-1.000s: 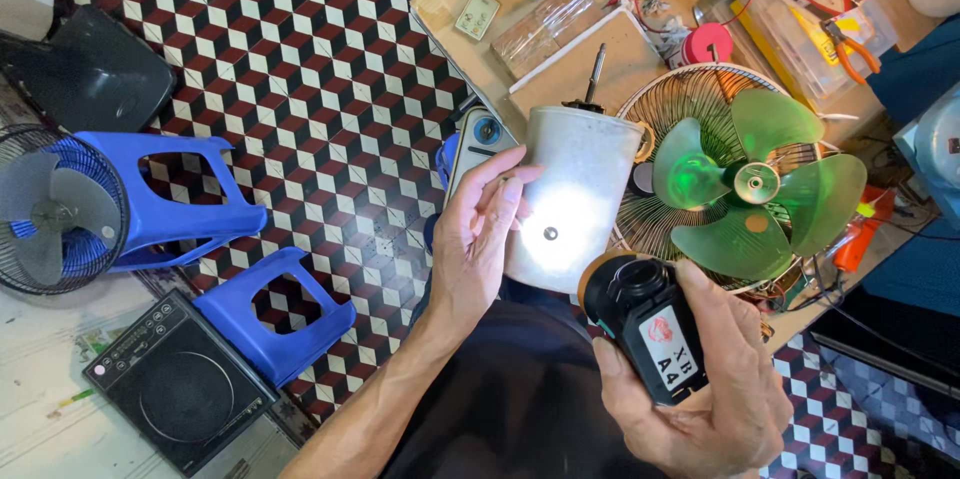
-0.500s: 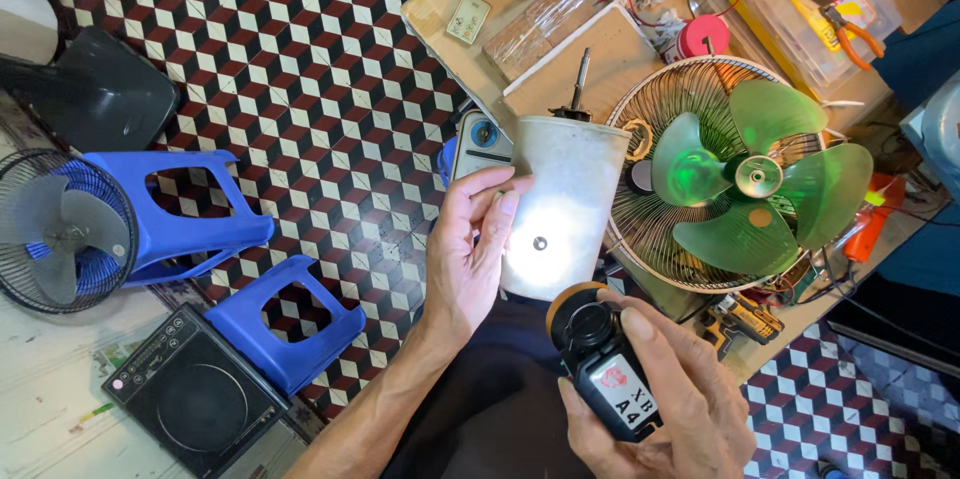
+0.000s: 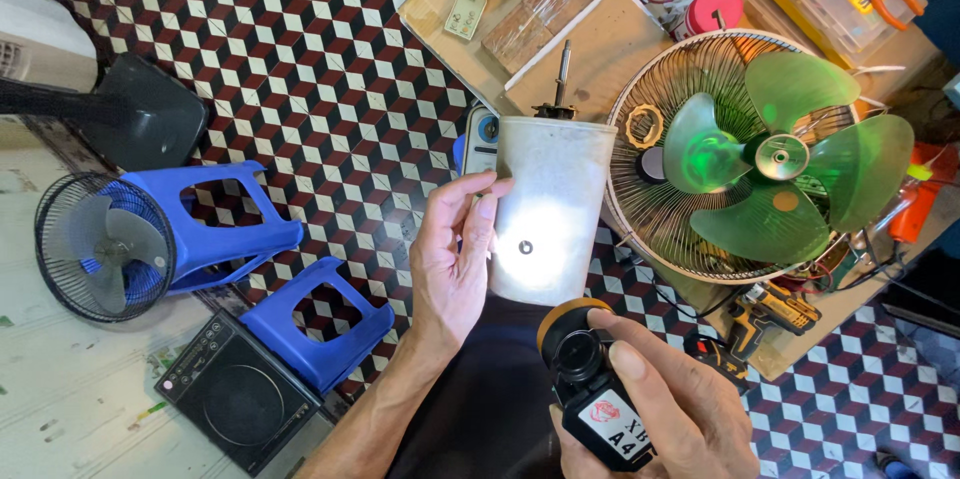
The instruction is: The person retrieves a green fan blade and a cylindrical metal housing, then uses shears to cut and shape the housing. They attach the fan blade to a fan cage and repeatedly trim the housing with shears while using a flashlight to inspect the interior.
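Observation:
My left hand (image 3: 455,264) holds a white plastic fan motor housing (image 3: 550,207) by its left side, fingers against its edge. A metal shaft (image 3: 562,74) sticks out of the housing's far end. A bright light spot falls on the housing around a small hole. My right hand (image 3: 665,409) grips a black and orange flashlight (image 3: 588,379) just below the housing, with its lens turned toward it.
A wire fan guard (image 3: 650,189) with a green blade (image 3: 780,164) lies on the cardboard-covered table (image 3: 600,39) to the right. A cordless drill (image 3: 760,314) sits near the table's edge. Two blue stools (image 3: 320,324), a small fan (image 3: 100,244) and a black cooktop (image 3: 235,404) stand at left.
My right hand has lowered and tilted the flashlight, so its lens now faces the housing. The left hand and housing stay nearly still; the view shifted slightly.

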